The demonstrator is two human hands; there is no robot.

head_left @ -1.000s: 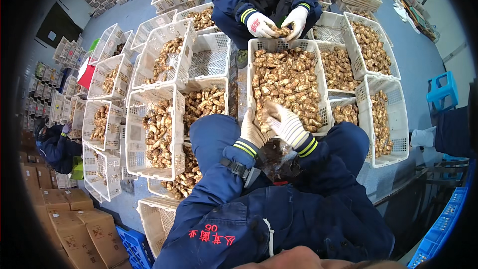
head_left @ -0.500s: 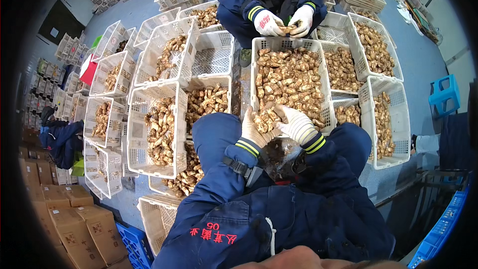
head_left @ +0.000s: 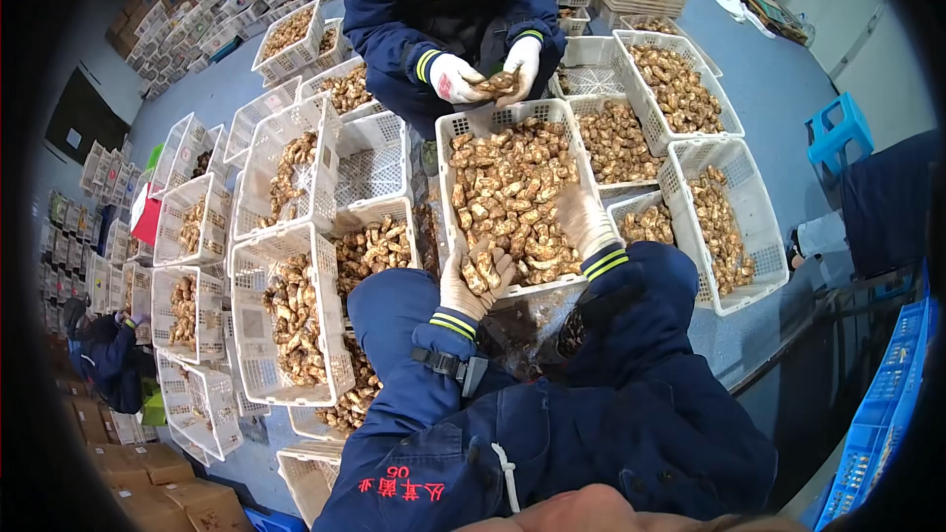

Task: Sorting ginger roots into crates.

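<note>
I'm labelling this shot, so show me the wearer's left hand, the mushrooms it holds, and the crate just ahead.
Left hand (head_left: 467, 299), head view, palm heel.
Mushrooms (head_left: 482, 272), head view, middle of the cluster.
Crate (head_left: 445, 180), head view, left wall.

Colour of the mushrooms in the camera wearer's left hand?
The mushrooms are mottled brown and pale cream; best seen in the head view.

Mushrooms (head_left: 483, 271) in the palm

From here I see a few stubby, brown-and-cream ones cupped in the left hand (head_left: 463, 293) at the near left corner of the white crate (head_left: 581, 145); inside lies a jumbled mushroom heap (head_left: 517, 192).
</note>
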